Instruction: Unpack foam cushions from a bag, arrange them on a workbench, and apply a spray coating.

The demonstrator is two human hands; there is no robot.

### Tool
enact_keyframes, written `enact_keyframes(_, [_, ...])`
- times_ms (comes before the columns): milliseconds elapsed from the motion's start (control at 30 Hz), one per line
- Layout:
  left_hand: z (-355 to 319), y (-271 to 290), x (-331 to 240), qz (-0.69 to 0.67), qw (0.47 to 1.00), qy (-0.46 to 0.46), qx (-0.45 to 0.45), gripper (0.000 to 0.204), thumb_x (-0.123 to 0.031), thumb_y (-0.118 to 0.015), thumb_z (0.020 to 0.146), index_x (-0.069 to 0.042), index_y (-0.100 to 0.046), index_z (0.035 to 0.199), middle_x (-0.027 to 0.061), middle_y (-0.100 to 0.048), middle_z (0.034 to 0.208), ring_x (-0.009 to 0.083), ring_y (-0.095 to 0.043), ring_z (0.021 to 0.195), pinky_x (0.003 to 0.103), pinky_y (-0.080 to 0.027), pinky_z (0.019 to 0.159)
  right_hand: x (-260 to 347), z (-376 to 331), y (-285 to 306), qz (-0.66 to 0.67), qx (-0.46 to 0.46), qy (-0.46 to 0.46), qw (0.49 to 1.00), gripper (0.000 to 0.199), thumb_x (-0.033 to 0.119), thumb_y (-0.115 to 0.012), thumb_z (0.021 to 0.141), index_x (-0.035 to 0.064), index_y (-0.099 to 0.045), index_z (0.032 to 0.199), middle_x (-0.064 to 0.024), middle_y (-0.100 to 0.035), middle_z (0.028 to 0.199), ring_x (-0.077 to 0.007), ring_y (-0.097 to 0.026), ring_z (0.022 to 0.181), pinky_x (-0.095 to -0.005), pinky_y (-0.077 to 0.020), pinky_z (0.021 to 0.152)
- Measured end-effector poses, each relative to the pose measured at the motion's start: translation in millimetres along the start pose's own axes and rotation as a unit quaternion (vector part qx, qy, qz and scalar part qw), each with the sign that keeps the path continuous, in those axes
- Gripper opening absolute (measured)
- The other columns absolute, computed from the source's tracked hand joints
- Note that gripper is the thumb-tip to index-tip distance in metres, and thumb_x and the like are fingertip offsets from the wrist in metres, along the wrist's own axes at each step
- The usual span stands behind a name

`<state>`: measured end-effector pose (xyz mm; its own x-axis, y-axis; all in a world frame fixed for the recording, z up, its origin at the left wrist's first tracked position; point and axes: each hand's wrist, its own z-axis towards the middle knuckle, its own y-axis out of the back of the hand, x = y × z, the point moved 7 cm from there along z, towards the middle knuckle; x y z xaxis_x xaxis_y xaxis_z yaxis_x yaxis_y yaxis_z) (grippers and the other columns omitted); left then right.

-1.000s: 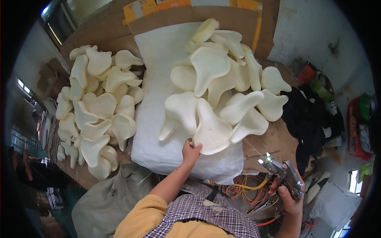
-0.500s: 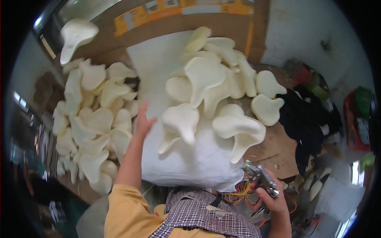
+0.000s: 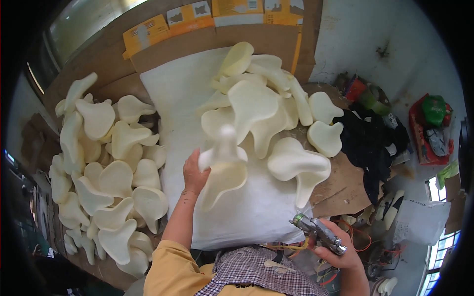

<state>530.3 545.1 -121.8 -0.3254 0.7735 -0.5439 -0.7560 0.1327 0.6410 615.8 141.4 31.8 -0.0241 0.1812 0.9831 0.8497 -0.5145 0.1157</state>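
A pale, scuffed wall with a dark smudge rises on the right. Behind the bench stands brown cardboard, topped by a yellow-orange strip. A barred window glows at lower right; the lower left lies in shadow.

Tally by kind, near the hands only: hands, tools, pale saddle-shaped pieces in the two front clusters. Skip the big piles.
Hands: 2 (left hand, right hand)
Tools: 1 (metal spray gun)
Pale pieces: 4 (blurred piece in left hand, lower piece beneath it, upper right piece overlapping bottom right piece)
Total: 7
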Motion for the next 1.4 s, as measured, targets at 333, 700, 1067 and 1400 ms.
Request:
enact_keyframes(333, [-35, 31, 78, -0.149, 0.946, 0.259, 0.125, 0.049, -0.03, -0.058, 0.077, -0.007, -0.052, 0.119, 0.0166, -0.064, 0.099, 0.0298, -0.061, 0.093, 0.035, -0.046, 0.082, 51, 36, -55, -0.052, -0.009, 0.109, 0.993, 0.057, 0.008, -0.07, 0.073, -0.0012, -0.044, 0.123, -0.0079, -0.061, 0.081, -0.0121, -0.059, 0.071, -0.0251, -0.0478, 0.064])
enact_keyframes(700, [33, 108, 119, -0.663, 0.635, 0.321, -0.233, 0.04, -0.033, -0.053, 0.086, -0.01, -0.047, 0.117, 0.003, -0.055, 0.105, 0.0158, -0.056, 0.086, 0.035, -0.049, 0.072, 43, 37, -51, 0.044, -0.045, 0.069, 0.996, 0.062, 0.012, -0.067, 0.077, -0.0021, -0.037, 0.129, -0.0124, -0.06, 0.089, -0.0177, -0.058, 0.083, -0.03, -0.049, 0.071])
enact_keyframes(1067, [-66, -101, 95, -0.387, 0.736, 0.524, 0.186, 0.037, -0.011, -0.059, 0.08, -0.005, -0.048, 0.115, 0.0097, -0.059, 0.096, 0.0226, -0.061, 0.079, 0.037, -0.052, 0.058, 22, 30, -37, -0.048, 0.015, 0.014, 0.999, 0.06, 0.011, -0.067, 0.076, 0.0, -0.039, 0.128, -0.0096, -0.06, 0.089, -0.0162, -0.059, 0.081, -0.0306, -0.0478, 0.072])
enact_keyframes(1400, [-69, 21, 124, -0.312, 0.803, 0.502, -0.076, 0.061, -0.006, -0.058, 0.079, -0.007, -0.03, 0.133, 0.014, -0.054, 0.104, 0.0208, -0.058, 0.084, 0.032, -0.052, 0.058, 20, 56, -45, -0.068, 0.136, -0.04, 0.988, 0.054, 0.014, -0.069, 0.075, -0.001, -0.046, 0.122, -0.0094, -0.062, 0.086, -0.0145, -0.059, 0.076, -0.0275, -0.0465, 0.069])
